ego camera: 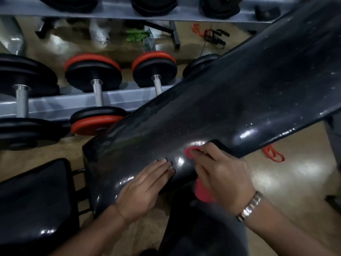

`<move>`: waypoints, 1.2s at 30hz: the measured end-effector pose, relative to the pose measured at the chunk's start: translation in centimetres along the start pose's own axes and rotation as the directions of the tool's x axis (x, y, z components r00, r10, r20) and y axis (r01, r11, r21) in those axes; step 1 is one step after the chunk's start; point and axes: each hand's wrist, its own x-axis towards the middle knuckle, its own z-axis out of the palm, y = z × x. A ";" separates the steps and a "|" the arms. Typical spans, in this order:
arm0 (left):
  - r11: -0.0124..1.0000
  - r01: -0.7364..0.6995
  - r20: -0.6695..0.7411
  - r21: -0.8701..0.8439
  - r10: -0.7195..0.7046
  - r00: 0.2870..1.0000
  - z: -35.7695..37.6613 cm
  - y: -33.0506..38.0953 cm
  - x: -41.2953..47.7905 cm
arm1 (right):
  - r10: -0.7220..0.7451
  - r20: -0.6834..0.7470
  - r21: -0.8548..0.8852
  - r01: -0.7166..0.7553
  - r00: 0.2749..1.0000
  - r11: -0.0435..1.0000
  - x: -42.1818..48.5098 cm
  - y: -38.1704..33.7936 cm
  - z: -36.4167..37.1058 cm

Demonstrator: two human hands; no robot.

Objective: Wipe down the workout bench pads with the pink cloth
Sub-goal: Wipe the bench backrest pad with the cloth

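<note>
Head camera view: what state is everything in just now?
Long glossy black bench pad: sloping, speckled.
Crumpled pink cloth: pressed against the pad's edge.
Right hand: holding the cloth.
Left hand: flat on the pad, fingers straight.
Red-and-black dumbbells: racked.

A grey rack rail (55, 106) crosses the left of the frame, carrying a black dumbbell (27, 74) at far left, a red-plated dumbbell (93, 74) beside it and a second red-plated dumbbell (155, 71) further right. On the glossy tan floor (295, 182) lie something green (135, 36) at upper centre, a red band with black handles (210, 35) at upper right and a red cord loop (273, 154) at right.
</note>
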 end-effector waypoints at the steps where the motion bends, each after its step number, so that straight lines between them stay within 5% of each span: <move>1: 1.000 0.005 0.001 0.012 -0.005 1.000 -0.1 0.1 0.0 | 0.001 -0.005 -0.004 -0.001 1.000 1.000 0.0 0.4 -0.4; 6: 0.999 0.021 -0.042 0.038 -0.019 0.999 -0.3 0.9 0.4 | 0.184 -0.071 -0.002 -0.184 0.980 0.983 1.3 1.3 -0.7; 10: 0.998 -0.020 -0.124 0.051 0.026 0.992 -0.3 2.4 3.2 | 0.012 0.043 0.013 -0.013 0.999 1.000 -0.7 1.6 -0.8; 16: 0.988 -0.144 -0.138 0.052 0.150 0.979 1.1 3.5 7.2 | 0.156 -0.147 -0.043 -0.163 0.977 0.986 1.7 2.8 -2.0; 20: 0.981 -0.190 -0.154 0.042 0.194 0.969 1.8 3.5 8.8 | -0.067 -0.048 -0.055 0.065 0.997 0.996 -0.6 3.7 -2.3; 25: 0.980 -0.197 -0.115 0.043 0.200 0.973 2.4 3.0 9.0 | 0.116 -0.294 -0.116 -0.156 0.949 0.981 1.2 6.7 -3.7; 30: 0.980 -0.195 -0.090 0.046 0.199 0.976 2.7 2.8 8.7 | -0.129 -0.204 -0.208 0.086 0.970 0.974 -1.0 6.4 -2.8; 36: 0.982 -0.183 -0.116 0.051 0.188 0.975 2.6 2.9 9.0 | -0.044 -0.339 -0.172 -0.016 0.940 0.985 0.8 8.2 -3.8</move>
